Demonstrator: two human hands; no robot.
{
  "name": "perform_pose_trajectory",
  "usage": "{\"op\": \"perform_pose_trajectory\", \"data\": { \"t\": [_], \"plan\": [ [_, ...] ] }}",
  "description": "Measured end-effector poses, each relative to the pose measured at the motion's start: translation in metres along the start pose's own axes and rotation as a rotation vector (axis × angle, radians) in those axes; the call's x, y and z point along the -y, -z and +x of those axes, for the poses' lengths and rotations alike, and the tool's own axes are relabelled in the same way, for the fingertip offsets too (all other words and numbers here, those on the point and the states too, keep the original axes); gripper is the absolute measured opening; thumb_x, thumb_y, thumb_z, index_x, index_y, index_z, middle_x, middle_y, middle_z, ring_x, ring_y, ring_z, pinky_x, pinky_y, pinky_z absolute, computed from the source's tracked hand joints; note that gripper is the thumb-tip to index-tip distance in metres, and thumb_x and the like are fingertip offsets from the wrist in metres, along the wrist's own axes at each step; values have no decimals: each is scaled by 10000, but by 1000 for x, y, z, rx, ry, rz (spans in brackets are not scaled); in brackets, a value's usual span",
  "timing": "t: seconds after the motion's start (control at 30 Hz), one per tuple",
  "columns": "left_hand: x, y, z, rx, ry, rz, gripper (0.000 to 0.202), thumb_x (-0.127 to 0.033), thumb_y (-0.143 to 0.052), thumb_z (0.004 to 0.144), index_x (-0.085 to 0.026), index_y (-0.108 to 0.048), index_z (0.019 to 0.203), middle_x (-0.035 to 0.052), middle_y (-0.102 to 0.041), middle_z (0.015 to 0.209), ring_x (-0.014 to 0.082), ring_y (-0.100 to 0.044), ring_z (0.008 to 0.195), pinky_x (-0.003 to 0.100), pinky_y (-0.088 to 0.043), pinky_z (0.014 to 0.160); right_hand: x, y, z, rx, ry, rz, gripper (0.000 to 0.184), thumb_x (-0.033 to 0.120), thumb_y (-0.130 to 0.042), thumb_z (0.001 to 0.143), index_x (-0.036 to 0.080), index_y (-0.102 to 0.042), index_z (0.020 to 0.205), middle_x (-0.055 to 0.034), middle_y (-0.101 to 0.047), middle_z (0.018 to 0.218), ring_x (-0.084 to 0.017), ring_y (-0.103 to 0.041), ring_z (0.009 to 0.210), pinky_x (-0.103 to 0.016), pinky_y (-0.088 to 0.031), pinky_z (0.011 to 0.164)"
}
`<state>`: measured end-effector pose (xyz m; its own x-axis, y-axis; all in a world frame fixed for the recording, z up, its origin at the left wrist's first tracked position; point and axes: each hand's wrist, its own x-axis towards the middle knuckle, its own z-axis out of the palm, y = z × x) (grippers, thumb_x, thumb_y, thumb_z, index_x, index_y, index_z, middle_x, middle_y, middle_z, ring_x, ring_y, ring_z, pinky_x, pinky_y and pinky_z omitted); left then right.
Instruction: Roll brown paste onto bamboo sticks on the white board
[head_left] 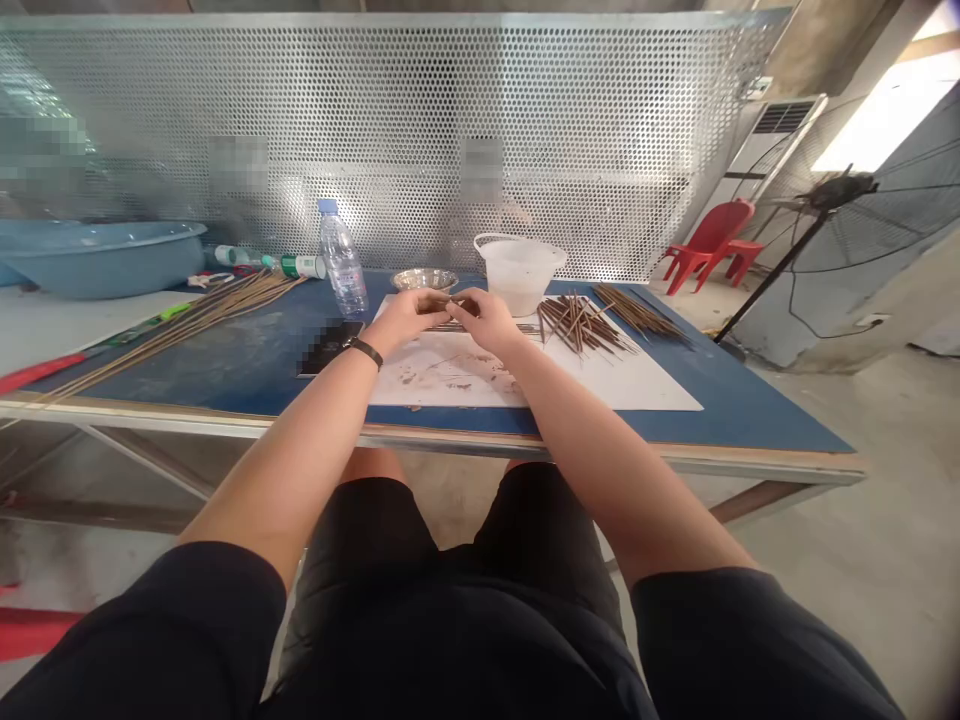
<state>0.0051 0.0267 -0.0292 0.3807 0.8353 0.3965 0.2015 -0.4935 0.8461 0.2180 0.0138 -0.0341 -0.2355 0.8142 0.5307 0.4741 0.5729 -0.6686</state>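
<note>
Over a white board [637, 385] on the blue table, my left hand [415, 313] and my right hand [484, 318] meet fingertip to fingertip. Both are closed in a pinch around a small dark brown piece [453, 301], mostly covered by the fingers. Thin brown sticks [529, 328] lie crosswise just below the hands. Brown crumbs and smears [459, 385] mark the board nearer to me. Behind my left hand stands a shiny metal bowl [424, 279], and behind my right hand a white plastic bucket [521, 272]. To the right lies a loose pile of brown sticks [581, 325].
A second stick bundle [643, 312] lies farther right. On the left are a water bottle [342, 262], a dark phone-like slab [326, 350], long thin strips [187, 325] and a blue basin [112, 262]. A perforated metal screen [375, 130] closes off the back.
</note>
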Motion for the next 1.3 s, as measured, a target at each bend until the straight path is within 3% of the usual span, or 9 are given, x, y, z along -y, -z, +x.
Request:
{"op": "perform_pose_trajectory", "data": {
  "t": [0.17, 0.23, 0.4, 0.6, 0.77, 0.9, 0.97, 1.07, 1.3],
  "plan": [
    [0, -5, 1, 15, 22, -1, 589, -501, -1033, 677, -196, -784, 1115, 126, -840, 1119, 347, -779, 1135, 534, -607, 1024, 5, -3, -1, -23, -14, -42, 228, 387, -664, 1016, 243, -602, 851, -35, -727, 853, -214, -646, 835, -335, -467, 797],
    [-1, -6, 1, 35, 25, 7, 542, -507, -1025, 683, -193, -776, 1047, 127, -837, 1084, 354, -782, 1114, 531, -602, 999, 8, -3, -3, -21, -23, -52, 253, 392, -686, 1013, 252, -569, 838, -21, -706, 817, -205, -637, 815, -325, -456, 786],
    [-1, -6, 0, 67, 55, 0, 592, -443, -1050, 657, -201, -721, 1085, 104, -811, 973, 334, -788, 1023, 527, -595, 959, 18, 5, -9, 35, -53, -107, 293, 357, -733, 1010, 252, -552, 805, 15, -682, 754, -168, -614, 751, -281, -438, 726],
    [1, -2, 1, 150, 21, -47, 567, -498, -1066, 598, -218, -641, 849, 34, -770, 847, 256, -762, 932, 454, -587, 931, 30, 9, -15, 124, -192, 112, 345, 293, -699, 1076, 242, -568, 762, 25, -684, 637, -114, -564, 521, -256, -442, 562],
    [-4, 1, -2, 97, 25, -22, 468, -445, -1041, 669, -216, -687, 873, 50, -767, 901, 244, -739, 931, 461, -587, 934, 23, 6, -7, -15, -269, 138, 337, 322, -698, 1082, 246, -583, 775, 13, -688, 644, -132, -590, 523, -265, -475, 560],
    [-5, 5, -4, 129, 99, -125, 526, -448, -1076, 611, -209, -708, 901, 78, -804, 970, 273, -769, 1027, 458, -590, 952, 2, 22, 2, -196, -404, 165, 293, 244, -676, 1080, 243, -557, 812, 11, -674, 699, -131, -636, 589, -243, -492, 589],
    [-4, 7, -4, 133, 129, -150, 552, -455, -1083, 610, -211, -746, 973, 87, -818, 997, 277, -778, 1045, 452, -598, 950, -5, 32, 2, -227, -452, 208, 252, 205, -659, 1082, 241, -559, 854, 22, -664, 720, -116, -640, 595, -226, -503, 590],
    [-2, 8, -3, 97, 152, -152, 595, -419, -1092, 605, -215, -777, 1067, 98, -828, 1049, 282, -782, 1078, 470, -606, 1003, -5, 35, -1, -174, -477, 292, 195, 149, -636, 1081, 233, -591, 911, 33, -667, 729, -101, -652, 582, -212, -533, 590],
    [-3, 4, -2, 87, 107, -20, 522, -380, -1049, 651, -204, -813, 1083, 120, -825, 1193, 309, -748, 1187, 506, -588, 1081, 18, 1, -3, -9, -408, 377, 233, 186, -603, 1114, 204, -649, 886, -17, -755, 833, -100, -702, 642, -190, -546, 562]
  ]
}}
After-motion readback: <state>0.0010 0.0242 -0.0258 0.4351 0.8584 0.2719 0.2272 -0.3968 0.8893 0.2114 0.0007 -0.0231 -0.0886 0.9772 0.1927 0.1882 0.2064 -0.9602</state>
